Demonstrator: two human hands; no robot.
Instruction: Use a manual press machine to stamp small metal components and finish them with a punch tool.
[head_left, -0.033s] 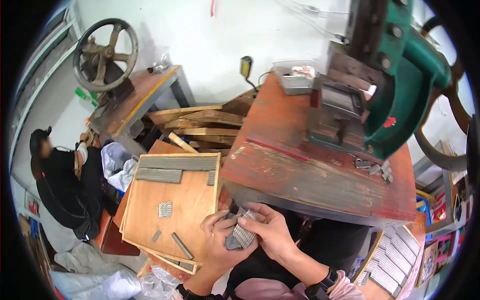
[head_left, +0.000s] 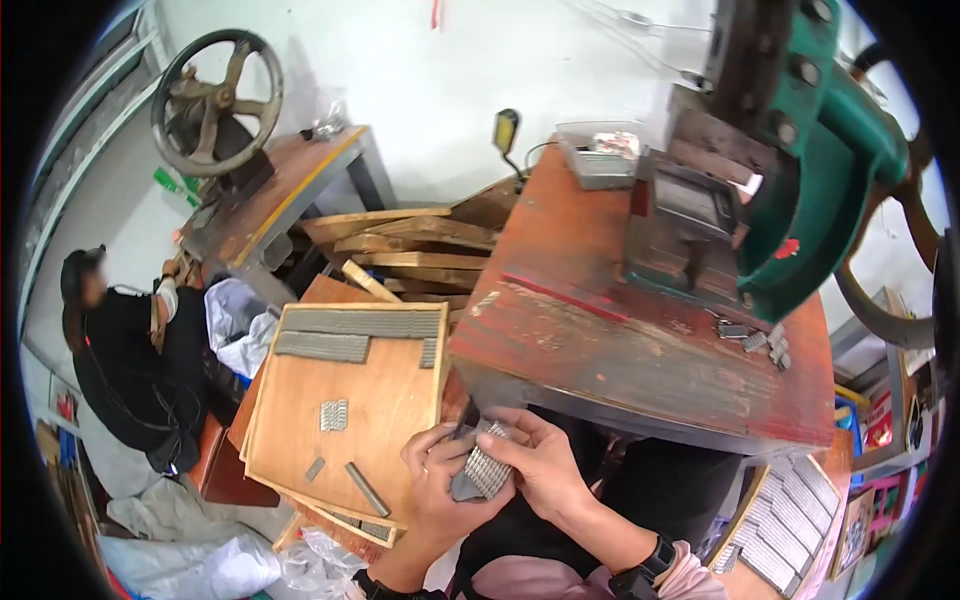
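Note:
Both my hands meet over my lap, to the right of a wooden tray's lower corner. Between them is a block of small ribbed silver-grey metal pieces (head_left: 490, 466), with a dark grey piece of cloth or sheet (head_left: 465, 487) against it. My left hand (head_left: 440, 475) cups the block from the left and below, fingers bent. My right hand (head_left: 545, 462) grips its upper right side, thumb pressed on the ribbed face. The wooden tray (head_left: 385, 400) carries rows of like pieces (head_left: 350, 322), a small separate block (head_left: 333, 415) and a grey metal bar (head_left: 367, 490).
A green press (head_left: 800, 220) stands on the worn red bench (head_left: 560, 340), with loose metal pieces (head_left: 775, 345) beside it. Behind lie stacked wooden boards (head_left: 420, 245). Another tray of pieces (head_left: 785, 510) sits at lower right. A person in black (head_left: 130, 360) sits at far left.
The surroundings sit slightly further right in the picture, as from a small head turn. My hands keep hold of the block in nearly the same pose.

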